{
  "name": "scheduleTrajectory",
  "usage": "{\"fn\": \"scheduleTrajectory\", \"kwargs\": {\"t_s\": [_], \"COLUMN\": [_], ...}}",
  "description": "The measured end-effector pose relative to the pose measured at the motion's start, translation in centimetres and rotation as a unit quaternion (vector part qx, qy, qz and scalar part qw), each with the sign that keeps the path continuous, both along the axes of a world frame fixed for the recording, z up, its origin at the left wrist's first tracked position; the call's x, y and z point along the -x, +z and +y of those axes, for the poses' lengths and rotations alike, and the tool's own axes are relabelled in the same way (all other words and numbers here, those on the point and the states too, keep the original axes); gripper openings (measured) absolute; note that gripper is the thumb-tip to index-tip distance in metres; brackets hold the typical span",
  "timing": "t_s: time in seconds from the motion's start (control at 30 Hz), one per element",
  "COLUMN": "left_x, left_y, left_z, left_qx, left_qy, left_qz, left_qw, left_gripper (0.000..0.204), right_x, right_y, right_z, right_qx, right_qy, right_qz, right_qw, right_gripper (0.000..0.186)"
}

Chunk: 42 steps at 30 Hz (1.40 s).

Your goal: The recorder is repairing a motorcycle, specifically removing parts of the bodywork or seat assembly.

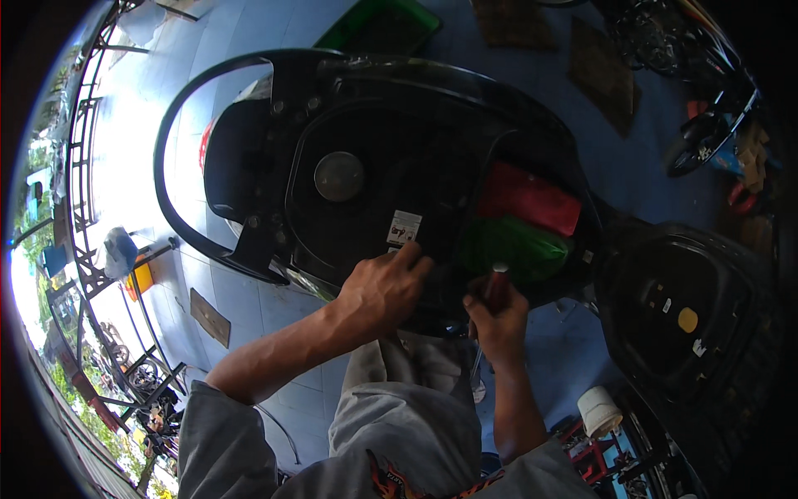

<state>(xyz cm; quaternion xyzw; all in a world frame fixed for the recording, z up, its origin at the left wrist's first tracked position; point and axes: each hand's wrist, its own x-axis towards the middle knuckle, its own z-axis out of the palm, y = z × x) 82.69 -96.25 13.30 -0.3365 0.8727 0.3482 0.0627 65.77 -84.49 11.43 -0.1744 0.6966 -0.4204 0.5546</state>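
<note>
A black scooter [382,116] stands before me with its seat [723,274] swung up to the right. My left hand [378,287] is closed, its fingertips at the near side of the open body, just below a white label [405,226]. Whatever those fingers may hold is hidden. Closer to the storage well, my right hand [503,331] wraps round a screwdriver [497,287] by its dark red handle, pale end up. A red packet [529,198] and a green plastic bag [515,248] lie in the well. Left of them sits a round fuel cap [339,176].
A curved grab rail [160,166] rings the scooter's tail. On the tiled floor are a green tray [424,23], brown boards [603,75] and a small flat panel [209,318]. Another motorbike [706,133] stands at the far right; a white tub [598,412] is near right.
</note>
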Motion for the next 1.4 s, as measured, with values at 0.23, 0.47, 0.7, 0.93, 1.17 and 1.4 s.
{"fn": "scheduleTrajectory", "kwargs": {"t_s": [0.23, 0.47, 0.7, 0.93, 1.17, 1.4], "left_x": [0.9, 1.5, 1.3, 2.6, 3.2, 3.4], "left_y": [0.9, -0.3, 1.0, 0.4, 0.7, 0.6], "left_z": [-2.6, -5.3, -4.0, -4.5, -1.0, -0.4], "left_qx": [-0.033, -0.066, -0.067, 0.009, 0.231, 0.240], "left_qy": [-0.079, -0.178, -0.147, -0.256, -0.325, -0.345], "left_qz": [-0.069, -0.051, -0.071, -0.077, -0.072, -0.084], "left_qw": [0.994, 0.980, 0.984, 0.964, 0.914, 0.903], "left_gripper": [0.026, 0.024, 0.021, 0.018, 0.016, 0.017], "right_x": [-0.3, 0.8, 0.9, 0.6, 0.0, 0.7], "right_y": [-0.9, -0.9, -1.3, -1.4, -1.2, -0.9], "right_z": [0.3, -0.7, -0.4, -0.6, -0.8, -2.6], "right_qx": [0.035, 0.007, 0.005, 0.008, 0.011, -0.009], "right_qy": [-0.025, -0.031, -0.023, -0.019, -0.014, -0.030], "right_qz": [-0.050, -0.108, -0.095, -0.081, -0.036, -0.070], "right_qw": [0.998, 0.994, 0.995, 0.997, 0.999, 0.997], "right_gripper": [0.014, 0.014, 0.017, 0.017, 0.016, 0.015]}}
